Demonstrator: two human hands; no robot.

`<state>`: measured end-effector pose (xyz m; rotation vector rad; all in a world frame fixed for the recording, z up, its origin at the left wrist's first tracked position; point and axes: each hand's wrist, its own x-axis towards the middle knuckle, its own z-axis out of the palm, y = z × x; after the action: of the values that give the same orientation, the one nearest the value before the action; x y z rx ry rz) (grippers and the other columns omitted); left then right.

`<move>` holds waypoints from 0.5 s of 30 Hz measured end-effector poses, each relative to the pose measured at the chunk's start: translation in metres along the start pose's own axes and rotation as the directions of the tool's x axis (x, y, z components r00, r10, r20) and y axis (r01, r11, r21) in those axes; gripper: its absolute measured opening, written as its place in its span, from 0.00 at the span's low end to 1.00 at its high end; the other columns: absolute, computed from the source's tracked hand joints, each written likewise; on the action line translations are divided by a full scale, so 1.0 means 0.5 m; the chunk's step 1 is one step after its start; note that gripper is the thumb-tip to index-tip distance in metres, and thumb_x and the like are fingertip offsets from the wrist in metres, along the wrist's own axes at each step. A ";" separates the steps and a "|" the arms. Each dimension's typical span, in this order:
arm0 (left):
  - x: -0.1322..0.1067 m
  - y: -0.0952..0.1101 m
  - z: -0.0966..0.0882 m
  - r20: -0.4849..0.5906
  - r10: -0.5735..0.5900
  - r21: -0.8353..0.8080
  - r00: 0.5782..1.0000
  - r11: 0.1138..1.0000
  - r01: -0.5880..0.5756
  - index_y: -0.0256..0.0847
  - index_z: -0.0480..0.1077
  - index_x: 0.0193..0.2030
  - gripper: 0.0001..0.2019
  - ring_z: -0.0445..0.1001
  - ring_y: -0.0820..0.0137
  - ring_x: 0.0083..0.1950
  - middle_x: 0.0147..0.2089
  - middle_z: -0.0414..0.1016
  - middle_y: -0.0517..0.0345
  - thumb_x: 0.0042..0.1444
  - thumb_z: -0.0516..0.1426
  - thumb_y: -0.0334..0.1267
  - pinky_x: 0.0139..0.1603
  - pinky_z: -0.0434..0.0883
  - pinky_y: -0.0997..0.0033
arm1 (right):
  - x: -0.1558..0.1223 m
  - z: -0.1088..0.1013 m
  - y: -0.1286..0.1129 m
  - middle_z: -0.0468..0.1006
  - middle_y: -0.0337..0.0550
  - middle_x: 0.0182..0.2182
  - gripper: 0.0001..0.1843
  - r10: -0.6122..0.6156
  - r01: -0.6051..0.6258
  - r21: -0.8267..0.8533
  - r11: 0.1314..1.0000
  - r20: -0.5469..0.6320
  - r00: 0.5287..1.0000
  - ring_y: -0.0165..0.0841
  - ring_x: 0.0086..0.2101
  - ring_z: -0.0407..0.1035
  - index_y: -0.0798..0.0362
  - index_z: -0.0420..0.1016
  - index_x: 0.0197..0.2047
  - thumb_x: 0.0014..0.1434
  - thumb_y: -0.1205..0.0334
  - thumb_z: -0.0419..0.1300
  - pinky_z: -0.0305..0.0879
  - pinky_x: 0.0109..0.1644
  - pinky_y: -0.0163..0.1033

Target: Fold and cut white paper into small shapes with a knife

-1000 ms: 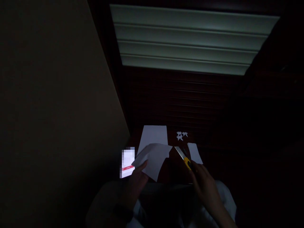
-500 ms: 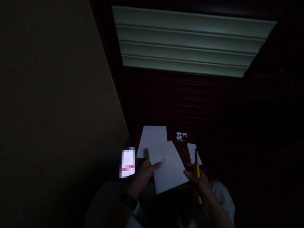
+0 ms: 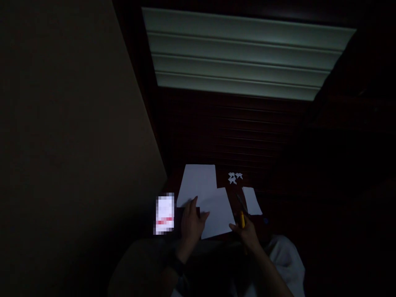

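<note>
A white sheet of paper lies flat, its upper left part overlapping a second white sheet behind it. My left hand is open beside its left edge, thumb over the near sheet and fingers reaching toward the far one. A yellow utility knife is gripped in my right hand, whose thumb rests at the near sheet's lower right corner. To the right lie a dark slim tool, its kind unclear in the gloom, and a small stack of narrower white paper.
Several small cut paper pieces lie at the back of the dark table. A bright blurred-out object is at the left, near the wall. A slatted panel rises behind. The room is very dim.
The near sheet has come down flat onto the table. My left hand has loosened from its edge and spread. My right hand has moved left with the knife, which has tipped lower.
</note>
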<state>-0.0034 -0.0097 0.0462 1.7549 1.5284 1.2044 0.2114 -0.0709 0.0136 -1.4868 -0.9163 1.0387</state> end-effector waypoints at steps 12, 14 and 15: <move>-0.059 -0.040 0.081 0.377 0.302 0.025 0.876 0.942 -0.335 0.47 0.62 0.59 0.32 0.59 0.60 0.65 0.65 0.60 0.53 0.46 0.65 0.39 0.63 0.62 0.54 | 0.019 0.003 0.005 0.72 0.37 0.22 0.31 0.032 -0.032 0.035 0.999 0.001 0.999 0.32 0.23 0.65 0.58 0.71 0.45 0.38 0.52 0.69 0.62 0.27 0.36; -0.063 -0.045 0.081 0.357 0.294 -0.006 0.887 0.950 -0.312 0.47 0.64 0.58 0.29 0.60 0.62 0.64 0.64 0.62 0.54 0.48 0.64 0.37 0.63 0.63 0.56 | 0.019 0.004 0.004 0.74 0.40 0.25 0.31 0.015 -0.014 0.020 1.000 -0.010 1.000 0.34 0.25 0.67 0.58 0.72 0.45 0.38 0.51 0.69 0.64 0.29 0.37; -0.065 -0.046 0.081 0.346 0.291 -0.020 0.892 0.953 -0.304 0.47 0.65 0.57 0.28 0.60 0.62 0.64 0.63 0.63 0.55 0.48 0.64 0.37 0.63 0.63 0.55 | 0.019 0.005 0.003 0.75 0.41 0.27 0.32 0.005 -0.005 0.016 1.000 -0.012 1.000 0.35 0.27 0.68 0.58 0.72 0.45 0.38 0.51 0.69 0.65 0.31 0.37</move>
<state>0.0211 -0.0287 -0.0012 2.1495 1.1087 0.9380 0.2123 -0.0615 0.0108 -1.4811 -0.8945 1.0376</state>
